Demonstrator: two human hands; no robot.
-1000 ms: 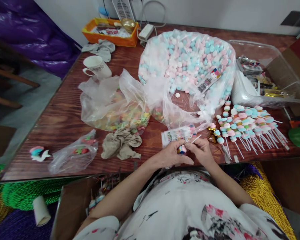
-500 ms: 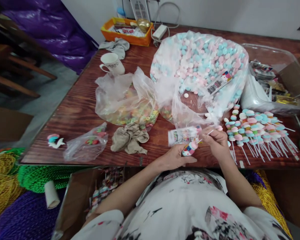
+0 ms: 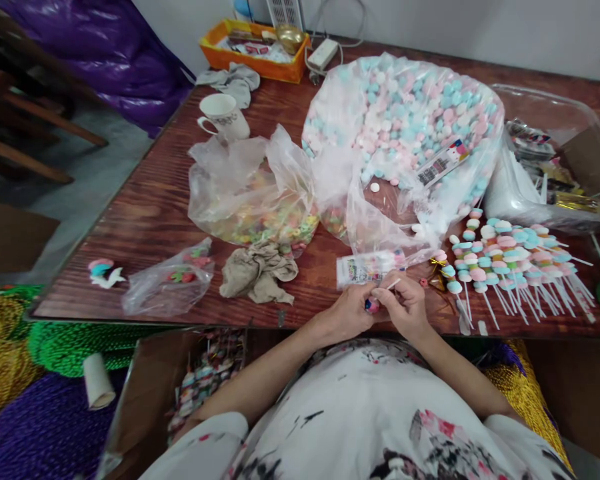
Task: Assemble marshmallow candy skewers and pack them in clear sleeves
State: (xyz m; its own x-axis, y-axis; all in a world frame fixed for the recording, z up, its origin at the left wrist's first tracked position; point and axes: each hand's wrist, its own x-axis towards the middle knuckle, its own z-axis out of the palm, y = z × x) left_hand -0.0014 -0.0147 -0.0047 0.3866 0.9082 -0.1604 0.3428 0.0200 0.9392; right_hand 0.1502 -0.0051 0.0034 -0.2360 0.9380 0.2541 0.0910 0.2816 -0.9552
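At the near edge of the wooden table, my left hand and my right hand meet, fingers closed. Between them sits a small stack of coloured candy pieces, pinched by the left fingers. The right fingers grip a thin white stick that runs into the candy. A printed packet lies just beyond the hands. To the right lies a pile of finished candy sticks.
A large clear bag of pink, blue and white candies fills the table's middle, with a bag of coloured rings left of it. A crumpled cloth, a small bag, a mug and an orange tray stand around. A cardboard box sits below.
My right hand had drawn the stick away to the right half a second ago; it has come back against the left hand, and the candy is again pinched between both.
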